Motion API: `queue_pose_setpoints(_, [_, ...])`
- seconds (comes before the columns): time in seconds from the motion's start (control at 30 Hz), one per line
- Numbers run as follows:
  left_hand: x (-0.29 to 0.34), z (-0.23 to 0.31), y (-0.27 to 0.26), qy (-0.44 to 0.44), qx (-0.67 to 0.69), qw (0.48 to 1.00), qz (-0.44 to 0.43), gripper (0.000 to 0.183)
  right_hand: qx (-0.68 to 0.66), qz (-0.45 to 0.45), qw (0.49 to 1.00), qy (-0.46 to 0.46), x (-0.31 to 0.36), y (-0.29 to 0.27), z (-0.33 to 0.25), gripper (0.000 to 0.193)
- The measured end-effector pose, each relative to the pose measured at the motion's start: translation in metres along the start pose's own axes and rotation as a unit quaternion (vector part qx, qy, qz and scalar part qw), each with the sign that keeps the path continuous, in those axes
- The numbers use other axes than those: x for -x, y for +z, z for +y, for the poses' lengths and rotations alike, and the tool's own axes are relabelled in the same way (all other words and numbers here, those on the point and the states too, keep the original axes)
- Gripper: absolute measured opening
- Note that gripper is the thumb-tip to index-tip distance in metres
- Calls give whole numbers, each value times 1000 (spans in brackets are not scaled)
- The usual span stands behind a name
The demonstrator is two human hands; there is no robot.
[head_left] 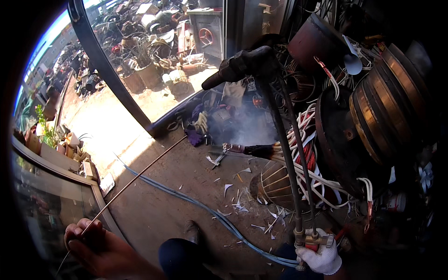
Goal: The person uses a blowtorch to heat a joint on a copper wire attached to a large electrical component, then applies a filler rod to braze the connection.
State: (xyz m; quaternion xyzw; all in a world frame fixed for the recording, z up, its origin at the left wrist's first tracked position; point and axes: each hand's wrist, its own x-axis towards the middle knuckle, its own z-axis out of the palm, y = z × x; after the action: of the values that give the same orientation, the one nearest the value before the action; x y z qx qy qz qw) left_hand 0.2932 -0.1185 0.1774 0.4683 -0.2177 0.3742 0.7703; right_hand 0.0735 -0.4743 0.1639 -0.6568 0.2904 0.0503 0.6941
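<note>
My bare left hand (103,248), at the lower left, pinches a long thin metal rod (140,177) that slants up and away to the right. My right hand (323,257), in a white glove, is closed around the brass-valved handle of a gas torch (298,205). Two dark tubes run up from the handle to a bulky black head (245,65). Below that head, a bundle of white-sleeved wires (284,151) ends in a blackened lead (259,150) with a coppery tip (234,148). Rod tip and wire tip are apart. No flame is discernible.
Smoke (249,126) rises behind the wire end. A large machine part with copper rings (373,116) fills the right side. Blue hoses (200,205) cross the floor among white scraps (240,205). A glass door (109,70) stands before sunlit scrap piles.
</note>
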Motion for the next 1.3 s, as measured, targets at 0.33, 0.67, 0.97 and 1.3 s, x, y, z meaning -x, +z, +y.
queue_pose_setpoints(0.33, [-92,-31,12,-29,-48,998,21,29,127,-38,991,-33,-11,43,-90,41])
queue_pose_setpoints(0.67, [-204,33,64,-201,-165,965,-18,31,151,34,967,201,58,63,-257,39])
queue_pose_setpoints(0.97, [-214,76,133,-270,-119,953,-61,31,159,23,930,330,96,8,-312,23])
queue_pose_setpoints(1.3, [-143,123,190,-215,-343,912,-61,24,282,-105,923,241,99,-38,-287,23])
